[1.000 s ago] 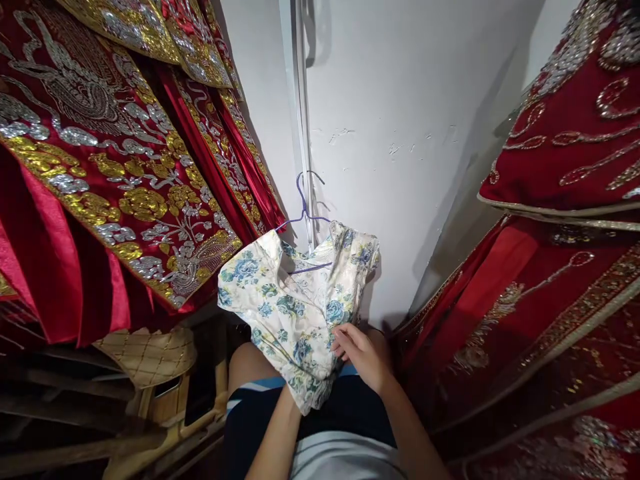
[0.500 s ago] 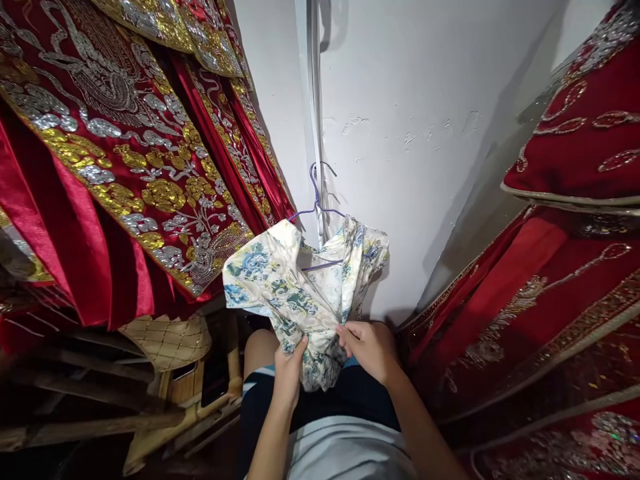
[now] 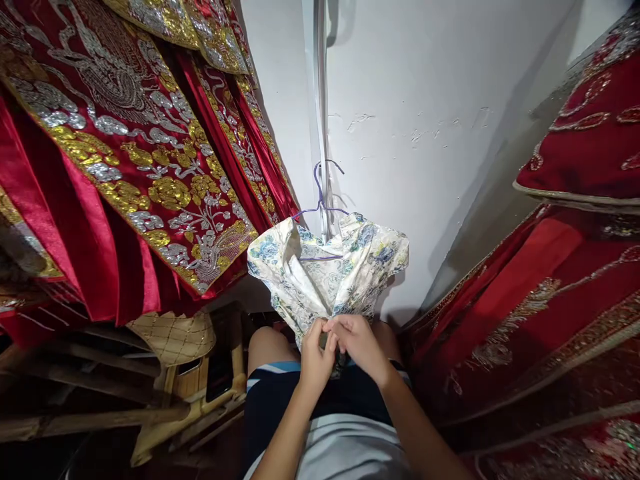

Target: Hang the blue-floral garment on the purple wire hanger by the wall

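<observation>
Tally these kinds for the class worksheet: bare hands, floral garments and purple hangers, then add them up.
Left hand and right hand: 2
Floral garment: 1
Purple hanger: 1
Total: 4

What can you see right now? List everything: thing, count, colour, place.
floral blouse: 1, white with blue and green, centre, on the hanger
hanger: 1, purple, hook against the wall
wall: pale grey, behind
strip: white, upright, on the wall
left embroidered garments: count unclear, red with gold and silver, left
right beaded garments: count unclear, red, right
quilted item: 1, cream, lower left
wooden furniture: count unclear, brown, lower left
shorts: 1 pair, dark, bottom centre
top: 1, pale, bottom centre
left hand: 1, bare, fingers pinched at the blouse's front
right hand: 1, bare, fingers pinched beside the left
</observation>
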